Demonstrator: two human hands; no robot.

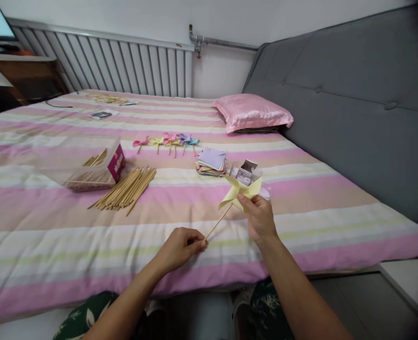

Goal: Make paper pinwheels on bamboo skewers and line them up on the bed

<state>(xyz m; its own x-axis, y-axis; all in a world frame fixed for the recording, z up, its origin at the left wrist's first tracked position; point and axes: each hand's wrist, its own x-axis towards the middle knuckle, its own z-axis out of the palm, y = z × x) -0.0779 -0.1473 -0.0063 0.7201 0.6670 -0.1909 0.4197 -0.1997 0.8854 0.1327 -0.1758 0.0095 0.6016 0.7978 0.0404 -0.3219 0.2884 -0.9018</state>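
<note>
1. The left hand [180, 246] pinches the lower end of a thin wooden stick [218, 222], steadying it at a slant.
2. Up the stick from that pinch, the right hand [260, 218] nips the yellow paper pinwheel [240, 191] at its centre, apparently keeping the folds on the tip.
3. Beyond both grips lie a paper stack [211, 163], loose sticks [125, 190] and finished pinwheels [168, 140], within reach on the striped bed [318, 212].

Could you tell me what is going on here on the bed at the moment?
A person is holding a yellow paper pinwheel over a striped bed. The left hand pinches the lower end of its wooden stick, and the right hand grips the paper head. On the bed lie a row of finished pinwheels, a stack of coloured paper, a bundle of sticks and a clear box with more sticks.
</note>
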